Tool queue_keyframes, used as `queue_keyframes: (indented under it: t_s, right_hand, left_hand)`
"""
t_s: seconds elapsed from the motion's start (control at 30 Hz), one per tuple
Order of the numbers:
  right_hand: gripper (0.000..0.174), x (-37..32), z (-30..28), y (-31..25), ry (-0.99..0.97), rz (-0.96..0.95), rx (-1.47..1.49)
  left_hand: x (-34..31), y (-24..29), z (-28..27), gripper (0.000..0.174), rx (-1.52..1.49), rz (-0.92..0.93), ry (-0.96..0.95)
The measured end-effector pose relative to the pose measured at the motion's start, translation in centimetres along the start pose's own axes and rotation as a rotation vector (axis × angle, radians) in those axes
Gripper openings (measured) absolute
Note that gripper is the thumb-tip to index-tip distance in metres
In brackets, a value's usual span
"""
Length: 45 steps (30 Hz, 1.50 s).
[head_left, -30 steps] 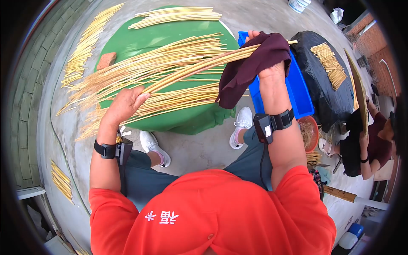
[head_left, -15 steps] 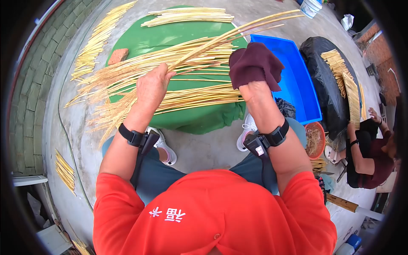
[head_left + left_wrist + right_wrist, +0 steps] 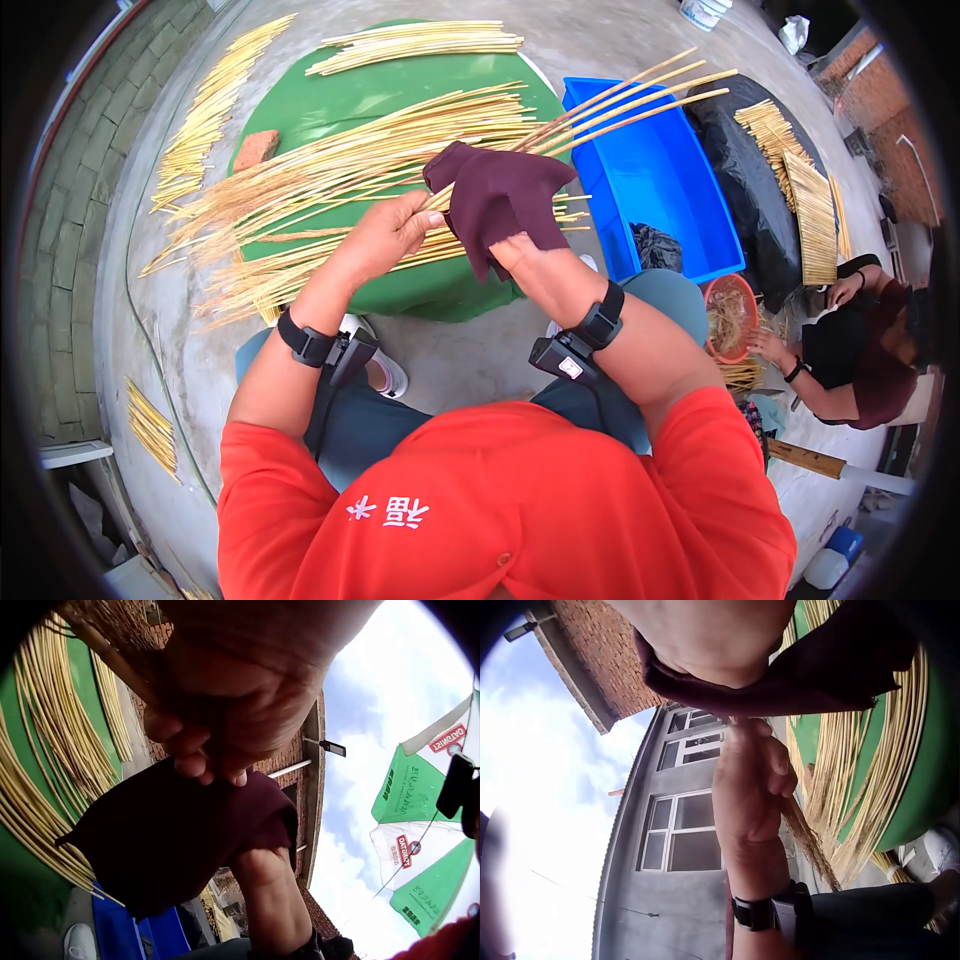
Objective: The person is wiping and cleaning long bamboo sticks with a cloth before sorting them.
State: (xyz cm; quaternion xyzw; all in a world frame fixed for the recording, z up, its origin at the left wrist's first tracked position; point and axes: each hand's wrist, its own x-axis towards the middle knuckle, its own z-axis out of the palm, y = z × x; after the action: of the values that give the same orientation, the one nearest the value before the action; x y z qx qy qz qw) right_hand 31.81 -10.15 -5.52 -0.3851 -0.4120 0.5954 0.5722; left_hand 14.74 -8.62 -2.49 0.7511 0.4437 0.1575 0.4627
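My left hand [image 3: 385,238] pinches a few long straw stalks [image 3: 640,105] near their tasselled end, thumb on top. Their brushy tips [image 3: 810,844] hang past its heel in the right wrist view. Right beside it, my right hand [image 3: 520,252] grips the stalks through a dark maroon cloth [image 3: 505,200]; the cloth hides most of its fingers. Out of the cloth the bare stalk ends fan up and right over a blue tub [image 3: 722,262]. Below the hands, bundles of similar stalks [image 3: 370,140] lie across a round green-covered table [image 3: 400,295].
A brick [image 3: 256,149] sits on the table's left side. At right are a black-covered stand [image 3: 740,200] bearing short stalks, an orange basket [image 3: 728,345] of chaff, and another person [image 3: 850,360] seated close by. More stalks [image 3: 205,120] lie on the concrete floor.
The cloth was at the stalks' far right end, then came off them, and now wraps them next to my left hand. The other person has lowered the flat straw panel onto the black-covered stand.
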Motion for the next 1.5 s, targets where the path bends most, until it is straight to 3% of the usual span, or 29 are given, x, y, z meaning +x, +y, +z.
queue_keyframes:
  t_s: [0.03, 0.07, 0.1, 0.17, 0.23, 0.43, 0.5, 0.57, 0.63, 0.77, 0.83, 0.87, 0.9, 0.97, 1.0, 1.03, 1.1, 1.17, 1.23, 1.3, 1.4, 1.43, 1.5]
  right_hand:
    - [0.032, 1.0, -1.1, 0.0, 0.018, -0.127, -0.908]
    - [0.033, 2.0, -2.0, 0.2, 0.053, -0.188, -1.257]
    - [0.033, 2.9, -3.0, 0.1, 0.111, -0.218, -1.668]
    - [0.034, 4.8, -5.9, -0.1, 0.248, -0.185, -2.233]
    - [0.035, 6.0, -9.4, -1.0, 0.371, -0.111, -2.521]
    - [0.026, 5.5, -17.0, -5.8, 0.544, -0.158, -2.41]
    - [0.025, 4.1, -18.4, -7.4, 0.569, -0.182, -2.369]
    - [0.025, 2.2, -18.3, -8.9, 0.565, -0.23, -2.333]
    - [0.024, 0.5, -17.4, -10.3, 0.549, -0.293, -2.299]
    - [0.024, -0.5, -13.6, -11.6, 0.484, -0.38, -2.278]
    - [0.023, 0.4, -11.6, -12.0, 0.407, -0.286, -2.366]
    - [0.022, 1.3, -10.8, -12.2, 0.307, -0.112, -2.484]
    - [0.022, 2.0, -12.0, -11.2, 0.304, -0.119, -2.482]
    - [0.023, 2.9, -13.6, -8.5, 0.36, -0.888, -1.841]
    - [0.023, 2.7, -13.1, -8.0, 0.349, -0.894, -1.829]
    - [0.022, 0.9, -9.4, -8.5, 0.164, -0.731, -1.689]
    - [0.022, -1.7, -4.8, -7.1, -0.006, -0.568, -1.532]
    - [0.032, -3.8, -3.5, -2.8, -0.335, -0.105, -0.754]
    - [0.04, -6.0, -2.2, 0.8, -0.486, 0.091, -0.203]
    - [0.038, -7.7, -1.9, 3.5, -0.662, 0.084, -0.21]
    - [0.023, -8.2, -1.3, 5.0, -1.063, 0.015, -0.592]
    - [0.023, -7.7, -0.5, 4.5, -1.052, 0.016, -0.595]
    - [0.017, -6.9, 1.0, 2.8, -1.456, -0.188, -1.231]
  left_hand:
    - [0.1, -0.2, -0.3, 0.031, 0.126, 0.073, 0.069]
    - [0.1, -0.1, -0.5, 0.033, 0.254, 0.146, 0.14]
    - [-0.3, 0.4, -1.0, 0.036, 0.37, 0.099, 0.17]
    - [-0.7, -0.4, -2.4, 0.036, 0.504, 0.155, 0.232]
    - [-1.5, -1.2, -3.8, 0.036, 0.653, 0.271, 0.329]
    - [-4.6, -5.4, -7.6, 0.031, 0.761, 0.214, 0.397]
    - [-5.8, -7.0, -8.9, 0.028, 0.727, 0.093, 0.419]
    - [-6.9, -8.9, -10.3, 0.027, 0.697, 0.019, 0.456]
    - [-7.5, -10.2, -11.1, 0.027, 0.717, -0.171, 0.493]
    - [-6.2, -12.7, -8.9, 0.024, 0.704, -0.118, 0.426]
    - [-5.0, -12.5, -7.1, 0.024, 0.794, -0.168, 0.267]
    - [-4.5, -12.7, -6.4, 0.024, 0.801, -0.182, 0.199]
    - [-4.2, -13.3, -5.8, 0.024, 0.802, -0.187, 0.202]
    - [-3.4, -15.0, -5.1, 0.022, 0.812, -0.094, 0.108]
    - [-3.2, -15.8, -5.0, 0.022, 0.815, -0.109, 0.113]
    - [-2.8, -16.5, -5.0, 0.022, 0.816, -0.056, 0.105]
    - [-1.8, -16.8, -5.0, 0.022, 0.813, 0.019, 0.115]
    - [-0.6, -18.1, -4.8, 0.022, 0.837, 0.025, 0.141]
    - [0.8, -18.7, -4.3, 0.021, 0.855, 0.001, 0.173]
    - [1.6, -20.5, -3.8, 0.02, 0.878, 0.019, 0.182]
    - [2.6, -22.0, -3.1, 0.018, 0.934, -0.035, 0.19]
    - [2.7, -22.6, -3.1, 0.018, 0.9, -0.012, 0.185]
    - [2.7, -22.1, -2.9, 0.016, 0.851, 0.003, 0.173]
